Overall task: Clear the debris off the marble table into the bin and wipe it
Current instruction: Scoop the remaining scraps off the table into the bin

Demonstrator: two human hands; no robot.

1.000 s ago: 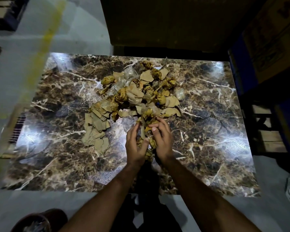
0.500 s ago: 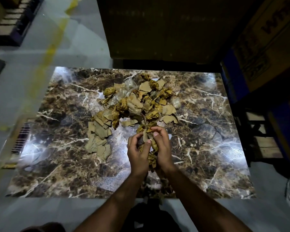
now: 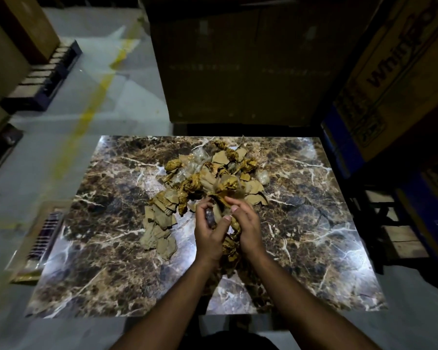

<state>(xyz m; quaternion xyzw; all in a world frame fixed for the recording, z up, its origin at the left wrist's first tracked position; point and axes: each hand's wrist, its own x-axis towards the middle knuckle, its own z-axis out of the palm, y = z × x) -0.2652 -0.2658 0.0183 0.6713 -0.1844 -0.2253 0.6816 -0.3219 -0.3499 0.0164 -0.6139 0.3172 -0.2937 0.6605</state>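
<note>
- The step in hand, as I judge it, is gathering: the left hand point(image 3: 210, 233) and the right hand point(image 3: 247, 229) are cupped toward each other over the near end of the debris point(image 3: 208, 178), with a bunch of crumpled brown paper point(image 3: 232, 245) caught between them.
- The left grip is curled round small scraps, with something dark showing between its fingers point(image 3: 201, 207); the right grip is curled against the other side of the same bunch. Both are clamped on scraps rather than spread flat.
- Most of the debris lies on the middle and far part of the marble table point(image 3: 314, 223): torn flat cardboard pieces point(image 3: 159, 223) to the left of the hands, and crumpled wads with clear plastic bits further back.
- The clearing looks barely begun, and wiping cannot start until the heap is gone.
- No bin is in view, so I cannot tell where the handful must go.
- The next move calls for closing both hands firmly enough that loose bits do not drop, lifting the bunch clear of the table, and carrying it to the bin.
- No cloth for wiping is in view either.
</note>
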